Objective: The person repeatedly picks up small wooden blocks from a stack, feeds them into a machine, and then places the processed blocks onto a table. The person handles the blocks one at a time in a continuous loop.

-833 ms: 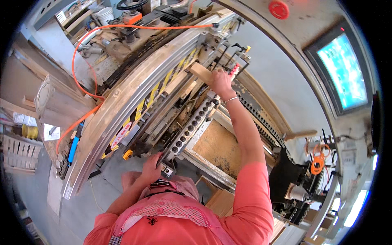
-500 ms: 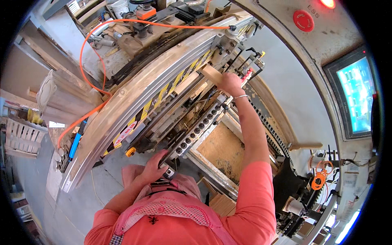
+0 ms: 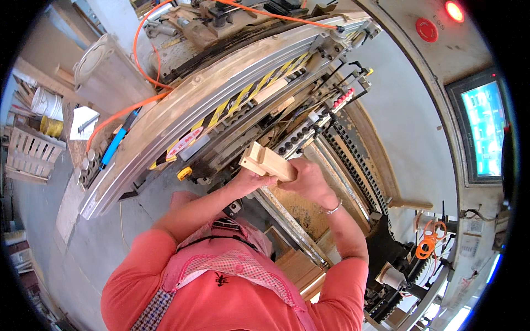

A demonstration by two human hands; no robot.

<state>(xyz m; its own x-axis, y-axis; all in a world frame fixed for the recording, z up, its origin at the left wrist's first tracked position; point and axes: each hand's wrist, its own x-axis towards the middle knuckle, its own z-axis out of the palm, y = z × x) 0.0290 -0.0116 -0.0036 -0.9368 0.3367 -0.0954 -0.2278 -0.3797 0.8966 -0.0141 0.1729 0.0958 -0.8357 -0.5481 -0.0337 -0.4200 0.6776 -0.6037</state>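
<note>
Both hands are meeting in front of the chest, over the machine [image 3: 232, 94], and sharing one pale wooden block [image 3: 267, 162]. The left hand [image 3: 249, 179] is coming up from a bent elbow, its forearm rising from the lower left, and its fingers are curling under the block's near left end, grasping it. The right hand [image 3: 309, 179] is reaching in from the right, forearm angled up and wrist bent inward, and it is clasping the block's right end from behind and below. A single metal bracelet [image 3: 332, 208] is sitting on the right wrist.

The block is lying slightly tilted, its left end higher and showing a stepped notch, its right end buried in the right palm. It is hanging in the air above the machine's perforated bar [image 3: 301, 135], not touching it.

Counting what is around: one block in hand; one more pale wood strip [image 3: 270, 90] is lying on the machine beside the yellow-and-black striped rail [image 3: 243, 99]. One orange hose [image 3: 141, 105] is looping over the machine's far side. One lit screen [image 3: 483, 129] is glowing on the panel at right, with one red button [image 3: 426, 29] and one red lamp [image 3: 454, 11] above it. One white bucket [image 3: 44, 102] is standing far left beside a wooden pallet [image 3: 27, 154].
</note>
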